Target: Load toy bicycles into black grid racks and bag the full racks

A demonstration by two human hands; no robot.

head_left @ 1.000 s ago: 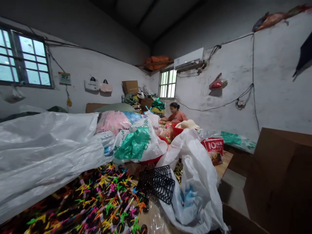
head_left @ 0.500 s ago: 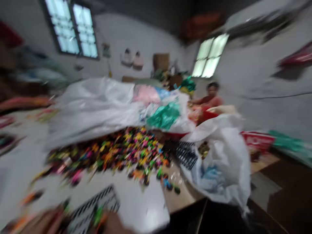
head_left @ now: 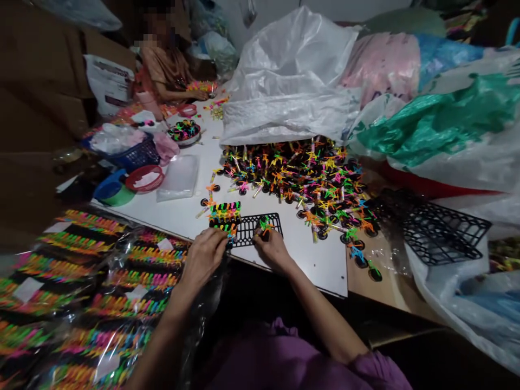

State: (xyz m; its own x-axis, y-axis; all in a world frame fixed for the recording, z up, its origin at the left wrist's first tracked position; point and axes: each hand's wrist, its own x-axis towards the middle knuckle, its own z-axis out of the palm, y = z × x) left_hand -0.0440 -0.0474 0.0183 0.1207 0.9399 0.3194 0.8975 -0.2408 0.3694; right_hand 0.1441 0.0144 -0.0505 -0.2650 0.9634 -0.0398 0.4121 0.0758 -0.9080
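Observation:
A black plastic grid tray (head_left: 245, 232) lies near the table's front edge. Small toy bikes (head_left: 225, 214) with black wheels stand in rows at its left end. My left hand (head_left: 206, 250) is closed at that end, fingers pinching an orange and blue toy bike (head_left: 232, 233). Over the tray's right part, my right hand (head_left: 273, 248) is closed on a green toy bike (head_left: 265, 222) with black wheels; my fingers partly hide it. Behind the tray spreads a large heap of loose toy bikes (head_left: 284, 176), some with small shiny tubes among them.
White sacks (head_left: 292, 70) back the heap. Spare black grids (head_left: 442, 233) lie at right. Baskets (head_left: 145, 179) and a clear plastic bag (head_left: 177, 177) sit at left. Packed bags of toy bikes (head_left: 134, 276) lie below the table's left edge. Another person (head_left: 166, 76) sits at far left.
My view has swung down and to the left, bringing both hands, the tray and the packed bags fully into sight. The earlier frame is blurred, with green pieces near my hands.

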